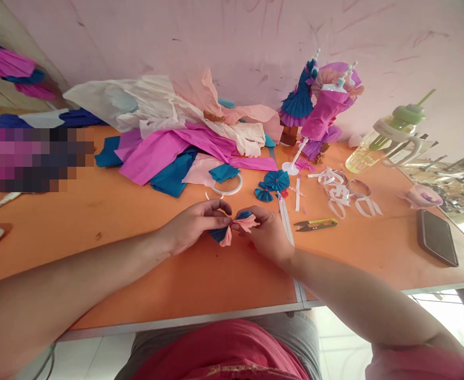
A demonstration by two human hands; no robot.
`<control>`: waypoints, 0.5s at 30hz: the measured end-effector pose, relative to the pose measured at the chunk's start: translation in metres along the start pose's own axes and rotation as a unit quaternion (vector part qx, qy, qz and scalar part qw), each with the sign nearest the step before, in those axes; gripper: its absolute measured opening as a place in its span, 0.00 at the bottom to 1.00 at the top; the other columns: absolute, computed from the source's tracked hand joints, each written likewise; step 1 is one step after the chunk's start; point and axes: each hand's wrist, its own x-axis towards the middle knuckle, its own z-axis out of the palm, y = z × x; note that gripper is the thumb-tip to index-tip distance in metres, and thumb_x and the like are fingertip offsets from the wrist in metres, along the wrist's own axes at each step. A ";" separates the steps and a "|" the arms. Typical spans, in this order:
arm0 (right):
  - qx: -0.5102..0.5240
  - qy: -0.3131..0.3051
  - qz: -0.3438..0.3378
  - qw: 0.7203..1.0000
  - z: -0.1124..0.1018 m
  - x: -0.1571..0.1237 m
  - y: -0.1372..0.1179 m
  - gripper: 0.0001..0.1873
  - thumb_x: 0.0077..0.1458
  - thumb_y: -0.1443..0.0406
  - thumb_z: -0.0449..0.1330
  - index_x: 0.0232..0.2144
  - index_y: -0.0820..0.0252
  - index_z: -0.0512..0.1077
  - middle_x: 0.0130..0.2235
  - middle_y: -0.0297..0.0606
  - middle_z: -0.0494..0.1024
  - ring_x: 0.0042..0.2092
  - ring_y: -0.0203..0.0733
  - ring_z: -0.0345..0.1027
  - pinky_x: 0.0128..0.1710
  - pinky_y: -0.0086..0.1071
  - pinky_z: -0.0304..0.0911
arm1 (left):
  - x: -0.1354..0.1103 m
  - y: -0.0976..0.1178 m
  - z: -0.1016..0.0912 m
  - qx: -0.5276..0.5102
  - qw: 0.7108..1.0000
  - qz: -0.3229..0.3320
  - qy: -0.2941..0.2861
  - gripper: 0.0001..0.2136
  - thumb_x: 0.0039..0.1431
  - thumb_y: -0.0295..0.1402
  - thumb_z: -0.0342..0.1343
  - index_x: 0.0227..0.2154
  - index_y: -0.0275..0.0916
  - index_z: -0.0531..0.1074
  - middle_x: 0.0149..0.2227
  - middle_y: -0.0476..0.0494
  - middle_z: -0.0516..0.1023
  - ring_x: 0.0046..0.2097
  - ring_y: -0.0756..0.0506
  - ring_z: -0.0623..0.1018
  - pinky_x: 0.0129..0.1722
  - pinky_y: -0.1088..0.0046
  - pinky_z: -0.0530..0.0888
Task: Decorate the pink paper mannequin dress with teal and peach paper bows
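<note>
A pleated piece of blue and peach crepe paper (248,224), gathered at its middle into a bow shape, is pinched between my two hands. My left hand (192,226) has thumb and fingertips closed on its left side. From the other side my right hand (270,235) grips the gathered centre, fingers partly hidden behind the paper. Just beyond my right hand lie blue pleated paper rosettes (277,180). Thread snips (322,225) with a yellow handle rest to the right. A white ring (239,186) stands near my left fingertips.
Crumpled crepe paper sheets (164,150) cover the back of the orange table (144,285). Behind on the right stand paper dress figures (299,103), a drink bottle (382,140) and curled white strips (332,187). A phone (437,237) lies near the right edge.
</note>
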 end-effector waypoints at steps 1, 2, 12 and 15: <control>-0.007 -0.003 -0.001 1.000 0.000 0.001 -0.001 0.14 0.45 0.57 0.68 0.29 0.60 0.73 0.26 0.31 0.72 0.29 0.33 0.65 0.28 0.27 0.61 | -0.001 0.000 0.001 0.040 0.998 0.025 0.028 0.11 0.59 0.40 0.58 0.39 0.38 0.69 0.30 0.46 0.78 0.29 0.47 0.77 0.32 0.70 0.71; -0.019 -0.004 -0.005 1.000 -0.001 0.001 -0.002 0.13 0.47 0.57 0.67 0.29 0.60 0.73 0.27 0.32 0.73 0.30 0.34 0.66 0.29 0.27 0.61 | -0.002 0.001 0.002 0.099 0.992 0.059 0.057 0.11 0.61 0.41 0.57 0.38 0.38 0.70 0.32 0.45 0.79 0.32 0.47 0.78 0.35 0.69 0.72; -0.007 -0.043 -0.004 0.999 -0.004 0.000 -0.006 0.15 0.52 0.55 0.64 0.31 0.58 0.66 0.29 0.32 0.73 0.31 0.35 0.70 0.28 0.27 0.64 | 0.001 0.005 -0.005 0.411 0.885 0.195 0.097 0.11 0.60 0.42 0.59 0.35 0.40 0.79 0.41 0.44 0.81 0.47 0.44 0.77 0.51 0.67 0.71; 0.068 -0.083 0.027 0.994 -0.004 0.001 -0.003 0.18 0.50 0.53 0.66 0.34 0.57 0.66 0.30 0.32 0.75 0.30 0.36 0.72 0.28 0.29 0.68 | 0.003 0.000 -0.007 0.309 0.940 0.124 0.075 0.12 0.58 0.43 0.60 0.35 0.39 0.77 0.40 0.45 0.80 0.43 0.45 0.78 0.48 0.68 0.72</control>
